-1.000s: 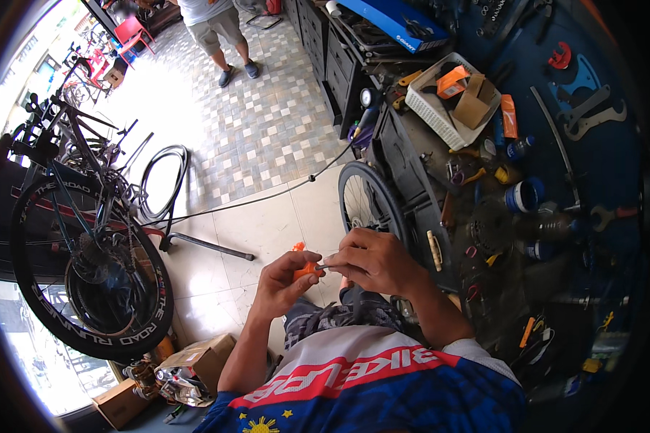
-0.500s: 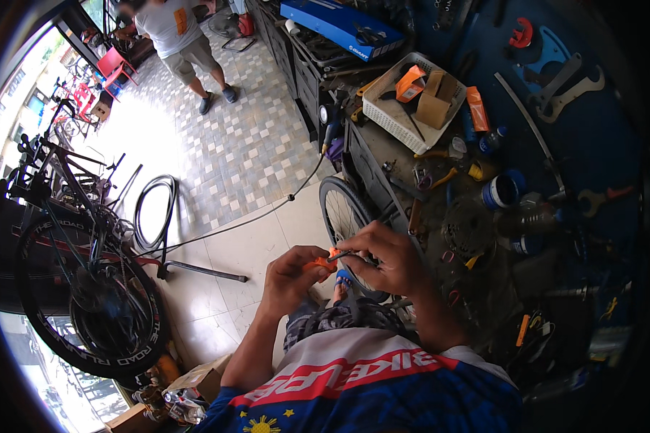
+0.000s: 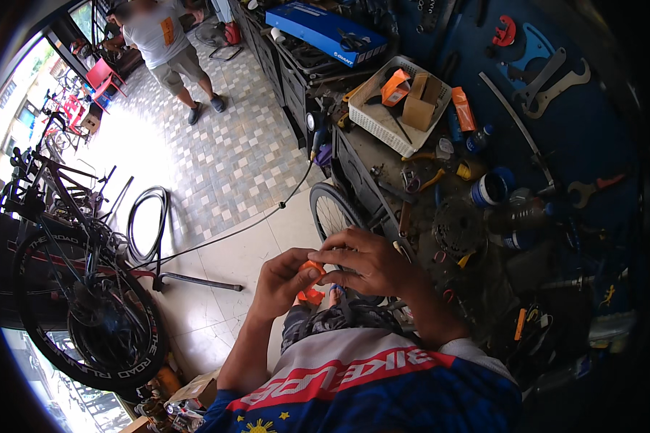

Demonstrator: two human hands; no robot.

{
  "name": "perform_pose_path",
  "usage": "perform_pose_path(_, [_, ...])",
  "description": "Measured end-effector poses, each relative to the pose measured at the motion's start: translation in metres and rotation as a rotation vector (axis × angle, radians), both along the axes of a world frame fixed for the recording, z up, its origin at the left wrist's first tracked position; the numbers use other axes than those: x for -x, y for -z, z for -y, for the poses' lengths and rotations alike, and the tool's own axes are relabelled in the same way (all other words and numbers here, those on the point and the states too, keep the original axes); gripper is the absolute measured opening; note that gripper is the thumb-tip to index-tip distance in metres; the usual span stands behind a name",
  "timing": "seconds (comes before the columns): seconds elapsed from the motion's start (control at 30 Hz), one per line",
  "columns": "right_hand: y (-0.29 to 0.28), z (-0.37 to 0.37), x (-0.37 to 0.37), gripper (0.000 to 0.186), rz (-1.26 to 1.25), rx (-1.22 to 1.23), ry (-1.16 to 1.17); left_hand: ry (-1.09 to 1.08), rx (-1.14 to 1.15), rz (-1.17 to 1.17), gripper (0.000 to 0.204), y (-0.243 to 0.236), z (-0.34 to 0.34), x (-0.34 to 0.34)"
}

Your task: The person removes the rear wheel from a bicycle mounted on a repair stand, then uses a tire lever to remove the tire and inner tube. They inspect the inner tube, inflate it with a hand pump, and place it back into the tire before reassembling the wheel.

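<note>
In front of my waist, both hands meet at a small, crumpled-looking orange piece (image 3: 311, 268). My left hand (image 3: 282, 283) is closed on it, pinching between thumb and fingers, and a loose orange part hangs below the thumb. From the other side, my right hand (image 3: 368, 263) closes its thumb and fingertips on the same piece, touching the left fingertips. The fingers cover much of it, so its exact kind does not show. Below and beyond my hands stands a bicycle wheel (image 3: 332, 211).
At right, a cluttered workbench carries a white plastic basket (image 3: 383, 126), a blue box (image 3: 325, 32), a blue-and-white tub (image 3: 490, 189) and wrenches (image 3: 556, 94). A bicycle (image 3: 87, 267) stands left, near a coiled black hose (image 3: 146, 224). Another person (image 3: 159, 40) stands far off.
The dark, thin thing that my right fingers held against the orange piece no longer shows. My right hand has moved slightly left, and more orange hangs below my left thumb.
</note>
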State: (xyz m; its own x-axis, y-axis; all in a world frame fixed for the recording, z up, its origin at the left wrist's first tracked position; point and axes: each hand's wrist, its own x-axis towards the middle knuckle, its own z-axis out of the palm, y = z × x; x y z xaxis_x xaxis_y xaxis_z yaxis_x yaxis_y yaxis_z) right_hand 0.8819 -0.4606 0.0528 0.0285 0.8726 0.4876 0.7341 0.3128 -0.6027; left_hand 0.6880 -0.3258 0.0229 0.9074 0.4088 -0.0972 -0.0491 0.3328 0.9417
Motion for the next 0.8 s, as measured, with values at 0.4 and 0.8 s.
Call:
perform_pose_path(0.4, [0.014,-0.002,0.012,0.029,-0.452,0.270,0.030,-0.100,-0.316,-0.098,0.038,0.004,0.009,0.009])
perform_pose_path(0.8, [0.012,0.020,0.000,0.029,-0.656,0.458,0.047,-0.028,-0.675,-0.261,0.039,-0.005,0.011,0.015])
